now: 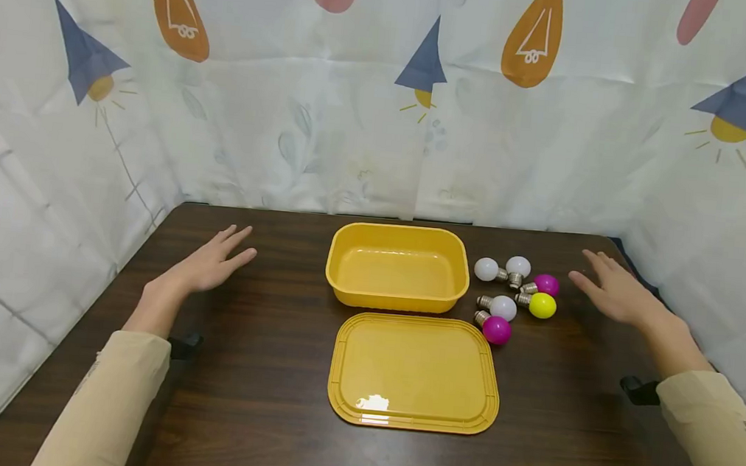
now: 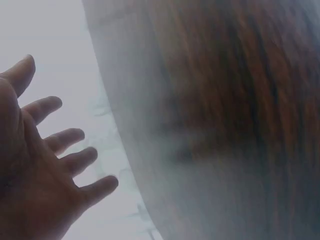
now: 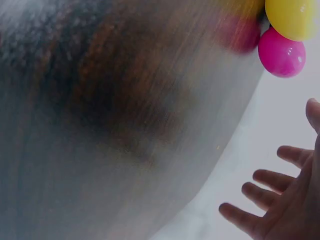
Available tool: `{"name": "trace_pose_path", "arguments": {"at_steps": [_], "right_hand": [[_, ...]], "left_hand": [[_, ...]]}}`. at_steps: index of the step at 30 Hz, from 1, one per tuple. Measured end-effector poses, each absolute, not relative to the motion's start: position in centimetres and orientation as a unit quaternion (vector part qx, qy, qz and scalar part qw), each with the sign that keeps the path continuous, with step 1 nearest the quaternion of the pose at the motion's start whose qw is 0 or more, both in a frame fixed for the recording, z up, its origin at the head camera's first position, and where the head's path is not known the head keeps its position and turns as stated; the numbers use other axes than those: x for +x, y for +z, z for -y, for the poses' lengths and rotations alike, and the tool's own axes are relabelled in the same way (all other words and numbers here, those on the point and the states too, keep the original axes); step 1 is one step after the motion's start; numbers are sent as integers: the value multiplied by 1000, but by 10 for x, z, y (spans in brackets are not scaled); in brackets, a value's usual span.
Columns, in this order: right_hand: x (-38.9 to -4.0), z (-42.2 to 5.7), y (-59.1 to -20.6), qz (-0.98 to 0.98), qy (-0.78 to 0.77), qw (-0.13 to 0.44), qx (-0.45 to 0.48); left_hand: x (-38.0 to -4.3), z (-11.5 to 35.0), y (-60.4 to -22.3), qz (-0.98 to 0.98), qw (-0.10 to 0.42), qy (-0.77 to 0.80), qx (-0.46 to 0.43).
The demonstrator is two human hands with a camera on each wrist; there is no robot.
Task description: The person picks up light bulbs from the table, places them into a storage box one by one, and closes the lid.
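My left hand (image 1: 208, 261) is held over the left side of the table, fingers spread and holding nothing; the left wrist view shows that hand (image 2: 45, 155) with its fingers apart. Over on the right, my right hand (image 1: 616, 290) is likewise spread and holds nothing. Nearest to it are a yellow bulb (image 1: 543, 305) and a magenta bulb (image 1: 547, 284). Another magenta bulb (image 1: 496, 330) lies by the corner of a yellow lid (image 1: 415, 374). Three white bulbs, one of them the front white bulb (image 1: 503, 308), lie beside a yellow box (image 1: 396, 302).
The yellow box stands open behind the flat lid at the middle of the dark wooden table (image 1: 252, 400). A white patterned curtain (image 1: 355, 135) hangs along the back and both sides. Dark straps, such as the right strap (image 1: 639, 390), sit at the wrists.
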State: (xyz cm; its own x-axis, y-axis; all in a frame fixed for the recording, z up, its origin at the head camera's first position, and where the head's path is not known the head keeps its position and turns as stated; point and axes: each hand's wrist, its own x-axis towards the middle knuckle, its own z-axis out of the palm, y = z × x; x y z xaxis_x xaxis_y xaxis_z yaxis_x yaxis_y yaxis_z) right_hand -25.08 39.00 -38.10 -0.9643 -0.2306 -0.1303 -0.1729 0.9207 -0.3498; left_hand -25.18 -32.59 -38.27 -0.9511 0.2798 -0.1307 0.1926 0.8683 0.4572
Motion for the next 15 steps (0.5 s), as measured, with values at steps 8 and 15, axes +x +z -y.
{"name": "trace_pose_path", "arguments": {"at_steps": [8,15], "right_hand": [[-251,-385,-381,-975,-196,31,-102],[-244,-378,-381,-968,-227,-28,-99]], "left_hand": [[-249,312,-378,-950,47,277,137],[-248,302,-380,-932,50,335,132]]}}
